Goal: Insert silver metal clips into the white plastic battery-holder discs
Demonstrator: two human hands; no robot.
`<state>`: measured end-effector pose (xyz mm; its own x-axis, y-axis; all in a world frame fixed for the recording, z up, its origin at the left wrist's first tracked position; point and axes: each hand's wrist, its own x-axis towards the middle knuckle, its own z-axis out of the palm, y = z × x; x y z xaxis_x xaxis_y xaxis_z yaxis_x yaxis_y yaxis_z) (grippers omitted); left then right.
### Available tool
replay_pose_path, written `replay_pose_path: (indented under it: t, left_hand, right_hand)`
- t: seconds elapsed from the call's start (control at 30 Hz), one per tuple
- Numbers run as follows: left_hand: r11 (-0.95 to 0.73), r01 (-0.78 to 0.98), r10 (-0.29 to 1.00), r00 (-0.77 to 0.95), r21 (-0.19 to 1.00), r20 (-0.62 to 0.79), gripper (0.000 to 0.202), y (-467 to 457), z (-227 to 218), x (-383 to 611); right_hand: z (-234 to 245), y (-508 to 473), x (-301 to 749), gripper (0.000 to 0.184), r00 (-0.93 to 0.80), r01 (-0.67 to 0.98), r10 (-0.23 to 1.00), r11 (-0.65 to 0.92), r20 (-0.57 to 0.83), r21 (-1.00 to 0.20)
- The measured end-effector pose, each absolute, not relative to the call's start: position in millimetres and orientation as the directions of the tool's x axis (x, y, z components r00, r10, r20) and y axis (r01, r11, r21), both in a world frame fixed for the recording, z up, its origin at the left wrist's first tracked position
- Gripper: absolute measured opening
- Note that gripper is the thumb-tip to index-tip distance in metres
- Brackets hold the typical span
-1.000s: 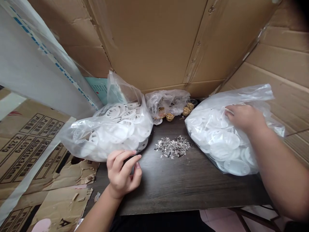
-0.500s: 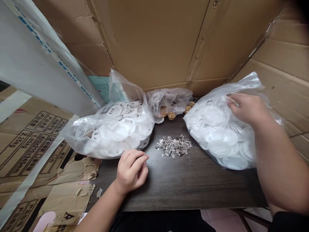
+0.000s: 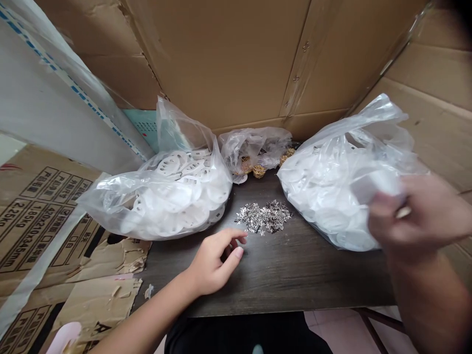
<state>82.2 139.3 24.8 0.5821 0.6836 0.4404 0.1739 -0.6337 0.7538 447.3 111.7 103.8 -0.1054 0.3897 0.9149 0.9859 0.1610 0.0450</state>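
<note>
My right hand [image 3: 413,216], smeared by motion, grips a white plastic disc [image 3: 379,184] in front of the right clear bag [image 3: 383,110]. A small pale tip [image 3: 403,212] shows at that hand, too blurred to name. That bag bulges with white discs. My left hand [image 3: 217,260] is over the dark table, its fingers loosely bent and the thumb apart, with nothing seen in it. Just beyond its fingertips lies a heap of tiny silvery metal pieces [image 3: 262,217].
A left clear bag [image 3: 169,191] holds white slotted discs. Between the bags lie a crumpled plastic bag [image 3: 254,142] and gold wire balls [image 3: 258,171]. Cardboard walls [image 3: 228,64] close in the back and right. A printed carton [image 3: 47,216] stands at the left of the table [image 3: 295,280].
My right hand has come out of the right bag toward me, now with a white disc in it. My left hand has moved right, toward the metal pieces, and its fingers have opened.
</note>
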Motion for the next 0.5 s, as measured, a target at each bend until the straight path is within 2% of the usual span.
replay_pose_path:
  t: [0.03, 0.07, 0.1, 0.17, 0.23, 0.3, 0.43, 0.5]
  left_hand:
    - [-0.463, 0.101, 0.726, 0.613, 0.88, 0.312, 0.035, 142, 25, 88]
    - [-0.273, -0.005, 0.732, 0.648, 0.962, 0.211, 0.045, 145, 25, 96]
    - [-0.093, -0.098, 0.707, 0.694, 0.991, 0.135, 0.056, 149, 26, 104]
    - [0.158, -0.212, 0.663, 0.746, 0.964, 0.055, 0.075, 158, 27, 122]
    - [0.238, -0.29, 0.697, 0.716, 0.927, 0.045, 0.08, 167, 26, 137]
    - [0.25, -0.331, 0.754, 0.656, 0.91, 0.031, 0.071, 174, 22, 146]
    - [0.172, -0.336, 0.88, 0.476, 0.926, 0.01, 0.046, 182, 8, 144]
    - [0.167, -0.3, 0.901, 0.434, 0.939, -0.021, 0.039, 184, 5, 137]
  right_hand:
    - [93, 113, 433, 0.015, -0.292, 0.934, 0.32, 0.297, 0.901, 0.198]
    - [83, 116, 419, 0.02, -0.438, 0.862, 0.275, 0.399, 0.856, 0.313]
    - [74, 122, 404, 0.027, -0.538, 0.793, 0.281, 0.487, 0.795, 0.365]
    - [57, 137, 380, 0.022, -0.649, 0.687, 0.265, 0.606, 0.713, 0.401]
    - [45, 153, 363, 0.021, -0.713, 0.611, 0.226, 0.665, 0.664, 0.429]
    - [35, 164, 355, 0.023, -0.713, 0.593, 0.203, 0.686, 0.671, 0.422]
    - [23, 169, 364, 0.038, -0.619, 0.635, 0.232, 0.71, 0.751, 0.304]
    - [18, 169, 374, 0.037, -0.627, 0.622, 0.26, 0.734, 0.734, 0.272]
